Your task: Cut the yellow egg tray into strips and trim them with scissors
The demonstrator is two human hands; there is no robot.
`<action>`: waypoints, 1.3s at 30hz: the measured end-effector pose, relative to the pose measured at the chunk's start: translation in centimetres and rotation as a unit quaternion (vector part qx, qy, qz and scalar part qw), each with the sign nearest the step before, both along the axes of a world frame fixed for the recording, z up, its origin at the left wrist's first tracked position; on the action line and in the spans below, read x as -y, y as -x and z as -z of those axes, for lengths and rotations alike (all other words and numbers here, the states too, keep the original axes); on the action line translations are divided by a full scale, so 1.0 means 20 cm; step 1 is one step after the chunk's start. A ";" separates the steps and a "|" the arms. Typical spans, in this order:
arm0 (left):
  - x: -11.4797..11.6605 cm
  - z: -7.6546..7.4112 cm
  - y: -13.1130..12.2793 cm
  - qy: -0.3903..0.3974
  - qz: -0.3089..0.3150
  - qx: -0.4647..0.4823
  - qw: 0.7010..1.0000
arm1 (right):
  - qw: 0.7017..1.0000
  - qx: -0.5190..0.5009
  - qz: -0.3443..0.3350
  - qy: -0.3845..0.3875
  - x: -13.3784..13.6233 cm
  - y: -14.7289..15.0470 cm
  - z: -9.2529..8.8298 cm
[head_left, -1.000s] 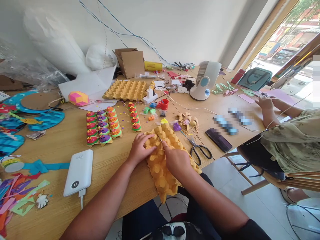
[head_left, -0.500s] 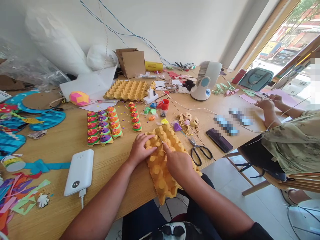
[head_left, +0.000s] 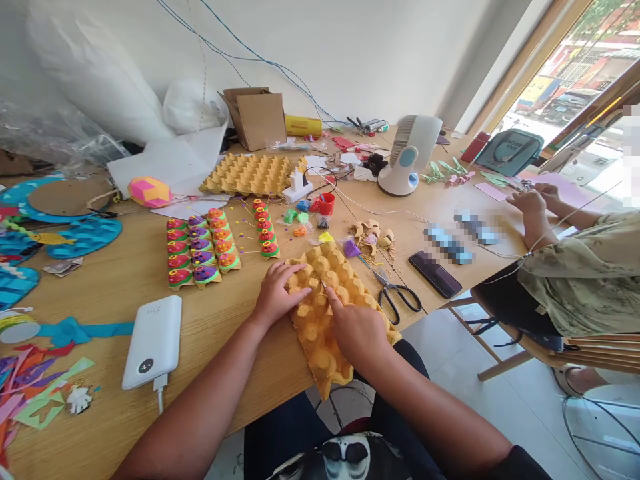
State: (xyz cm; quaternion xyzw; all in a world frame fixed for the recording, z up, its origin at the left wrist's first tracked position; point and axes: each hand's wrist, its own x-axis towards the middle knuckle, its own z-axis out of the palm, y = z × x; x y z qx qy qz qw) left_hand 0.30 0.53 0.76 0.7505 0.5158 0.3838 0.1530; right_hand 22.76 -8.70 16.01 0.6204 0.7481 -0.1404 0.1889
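A yellow pulp egg tray (head_left: 313, 340) lies upside down, cups upward, with its near end past the table's front edge. My left hand (head_left: 278, 293) grips its left side, thumb and fingers around a cup. Over the middle of the tray is my right hand (head_left: 357, 330), closed with the index finger stretched forward along a thin dark blade (head_left: 321, 281). The blade's tip meets the tray between cups; its handle is hidden in my palm. To the right of the tray lie black-handled scissors (head_left: 397, 297).
Painted egg-cup pieces (head_left: 203, 247) stand in rows at the left, near a white power bank (head_left: 153, 343). Farther back are another egg tray (head_left: 247, 175), a red cup (head_left: 327, 203) and a fan (head_left: 407, 160). A phone (head_left: 435, 273) lies right; a co-worker's hands (head_left: 533, 200) are beyond.
The view has turned slightly, so everything sits a little farther left. My right index finger and the blade stay at nearly the same place on the tray. My left hand keeps its hold.
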 end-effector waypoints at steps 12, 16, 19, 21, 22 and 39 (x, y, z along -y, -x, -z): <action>-0.02 0.02 0.01 -0.001 -0.001 0.016 1.000 | 1.000 0.007 0.019 -0.012 0.06 -0.09 -0.07; -0.02 0.02 0.01 -0.006 0.001 0.013 1.000 | 0.999 -0.010 0.031 -0.025 0.12 -0.12 -0.08; -0.02 0.02 0.01 -0.009 0.003 0.011 1.000 | 0.999 -0.024 0.035 -0.028 0.12 -0.12 -0.06; -0.02 0.02 0.01 -0.011 0.005 0.011 1.000 | 0.999 -0.030 0.036 -0.024 0.12 -0.12 -0.04; -0.02 0.02 0.01 -0.011 0.006 0.011 1.000 | 0.999 -0.032 0.036 -0.023 0.11 -0.12 -0.04; -0.01 0.03 0.01 -0.008 -0.005 0.012 1.000 | 1.000 -0.004 0.006 -0.011 0.12 -0.09 -0.02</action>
